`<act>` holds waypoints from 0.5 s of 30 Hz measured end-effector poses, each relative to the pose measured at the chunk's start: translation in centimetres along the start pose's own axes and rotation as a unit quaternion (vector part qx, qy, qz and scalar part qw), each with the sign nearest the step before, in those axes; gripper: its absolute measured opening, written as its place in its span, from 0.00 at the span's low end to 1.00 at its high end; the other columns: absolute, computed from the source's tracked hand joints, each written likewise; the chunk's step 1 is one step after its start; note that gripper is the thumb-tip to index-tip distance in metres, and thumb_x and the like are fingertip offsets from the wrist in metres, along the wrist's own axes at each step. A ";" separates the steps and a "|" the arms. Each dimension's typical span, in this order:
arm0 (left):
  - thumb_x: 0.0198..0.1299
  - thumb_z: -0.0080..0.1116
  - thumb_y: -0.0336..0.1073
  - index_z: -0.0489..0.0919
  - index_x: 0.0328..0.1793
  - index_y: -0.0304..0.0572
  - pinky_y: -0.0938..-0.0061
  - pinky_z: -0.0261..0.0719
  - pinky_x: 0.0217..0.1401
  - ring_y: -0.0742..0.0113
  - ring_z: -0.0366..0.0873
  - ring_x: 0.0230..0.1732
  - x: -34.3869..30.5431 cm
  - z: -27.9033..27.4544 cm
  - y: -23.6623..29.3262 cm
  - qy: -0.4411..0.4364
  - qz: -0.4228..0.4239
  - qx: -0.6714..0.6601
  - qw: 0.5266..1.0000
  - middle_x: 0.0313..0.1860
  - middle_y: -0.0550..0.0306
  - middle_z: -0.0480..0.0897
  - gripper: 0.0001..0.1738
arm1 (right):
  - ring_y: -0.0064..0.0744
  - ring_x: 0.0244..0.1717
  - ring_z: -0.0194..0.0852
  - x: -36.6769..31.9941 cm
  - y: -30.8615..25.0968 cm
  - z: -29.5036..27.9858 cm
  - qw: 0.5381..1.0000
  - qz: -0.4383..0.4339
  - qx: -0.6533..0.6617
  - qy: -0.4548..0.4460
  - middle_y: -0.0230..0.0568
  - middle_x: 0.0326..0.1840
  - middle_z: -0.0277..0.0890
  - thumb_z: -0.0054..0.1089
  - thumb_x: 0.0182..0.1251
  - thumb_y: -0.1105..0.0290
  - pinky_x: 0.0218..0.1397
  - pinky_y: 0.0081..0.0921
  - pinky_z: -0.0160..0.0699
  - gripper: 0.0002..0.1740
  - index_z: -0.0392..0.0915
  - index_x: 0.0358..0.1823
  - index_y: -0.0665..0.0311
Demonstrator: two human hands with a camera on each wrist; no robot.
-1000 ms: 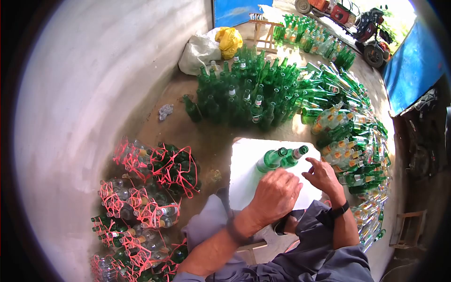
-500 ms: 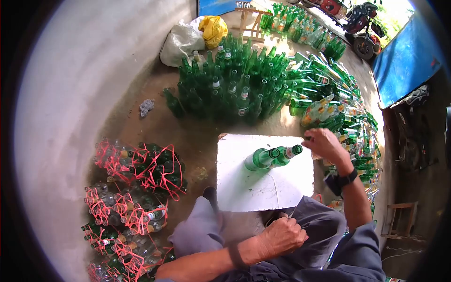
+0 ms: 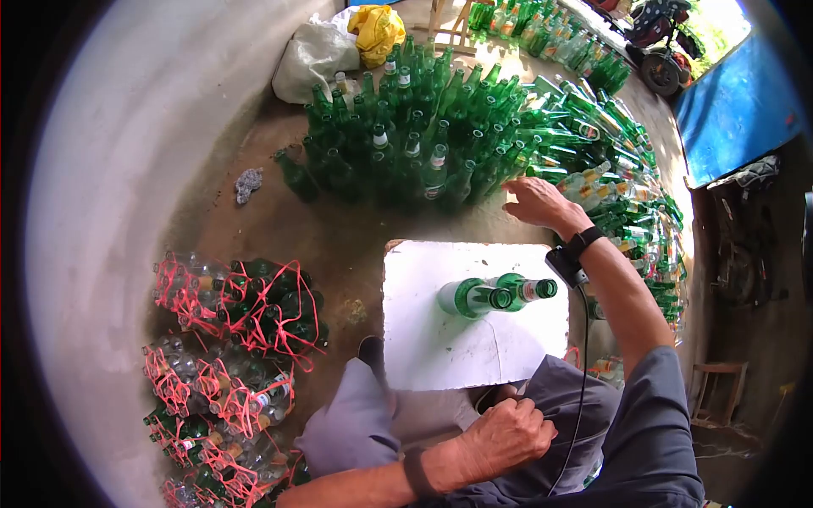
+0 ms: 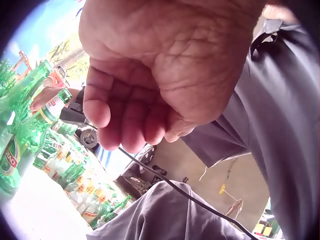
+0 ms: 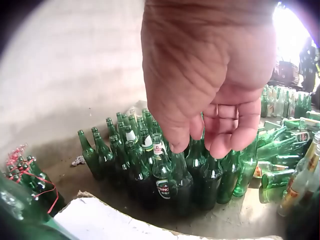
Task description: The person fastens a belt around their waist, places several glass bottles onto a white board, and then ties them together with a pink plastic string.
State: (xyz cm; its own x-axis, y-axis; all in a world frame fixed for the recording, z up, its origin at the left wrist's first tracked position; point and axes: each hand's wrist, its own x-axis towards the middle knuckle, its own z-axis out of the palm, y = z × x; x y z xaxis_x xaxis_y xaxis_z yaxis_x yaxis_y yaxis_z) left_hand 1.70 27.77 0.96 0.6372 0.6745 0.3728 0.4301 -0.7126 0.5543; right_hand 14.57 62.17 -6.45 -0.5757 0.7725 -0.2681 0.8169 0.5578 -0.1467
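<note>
"Which step?"
"Reaching, I'd judge: my right hand (image 3: 540, 203), loosely bent, empty, is near the green bottles (image 3: 435, 179). Next calls for gripping one."
"Those two bottles (image 3: 466, 299)?"
"On the table (image 3: 428, 347), between it and my left hand (image 3: 506, 436), empty, loosely curled."

Mid-frame in the head view, 2 bottles (image 3: 467, 298) show clear green against a white board (image 3: 432, 360) flecked with dark specks. Green too are the standing bottles (image 3: 339, 173) at the upper centre. Lower left, pinkish-red string (image 3: 160, 370) criss-crosses clear and dark-green bundled bottles (image 3: 284, 309). Upper left of centre sit a bright yellow bag (image 3: 377, 35) and an off-white sack (image 3: 315, 63) — upper right, a blue panel (image 3: 737, 110) and a black scooter cover (image 3: 659, 19) dotted white. The trousers (image 3: 347, 415) are grey, the wrist strap (image 3: 584, 241) black.
</note>
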 end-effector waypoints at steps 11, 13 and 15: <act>0.54 0.60 0.36 0.80 0.27 0.44 0.73 0.76 0.32 0.66 0.79 0.30 2.0 -0.3 -2.4 -0.026 -0.008 -0.018 0.999 0.22 0.58 0.81 0.06 | 0.52 0.60 0.78 7.2 -1.9 1.5 0.996 -0.078 -0.018 0.029 0.49 0.67 0.72 0.61 0.61 0.69 0.59 0.42 0.80 0.31 0.68 0.67 0.67; 0.54 0.60 0.36 0.80 0.27 0.44 0.73 0.76 0.32 0.65 0.79 0.30 2.2 -0.4 -2.8 -0.032 -0.015 -0.027 0.999 0.22 0.58 0.81 0.07 | 0.54 0.60 0.78 8.1 -2.1 1.8 0.998 -0.058 -0.014 0.005 0.49 0.68 0.69 0.58 0.61 0.72 0.59 0.42 0.80 0.31 0.67 0.68 0.68; 0.54 0.60 0.36 0.80 0.27 0.43 0.73 0.76 0.32 0.65 0.79 0.30 2.4 -0.5 -3.2 -0.035 -0.019 -0.033 0.999 0.22 0.57 0.80 0.07 | 0.56 0.60 0.78 8.8 -1.8 2.7 0.998 -0.063 -0.003 0.016 0.49 0.68 0.68 0.55 0.60 0.75 0.59 0.44 0.80 0.32 0.66 0.69 0.68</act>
State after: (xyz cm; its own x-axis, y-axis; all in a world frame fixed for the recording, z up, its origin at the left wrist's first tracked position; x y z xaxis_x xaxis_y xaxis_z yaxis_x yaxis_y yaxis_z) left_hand 1.51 31.74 0.46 0.6657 0.6838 0.2989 0.4136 -0.6714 0.6150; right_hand 8.10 67.11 -11.12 -0.6749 0.7051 -0.2178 0.7377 0.6528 -0.1722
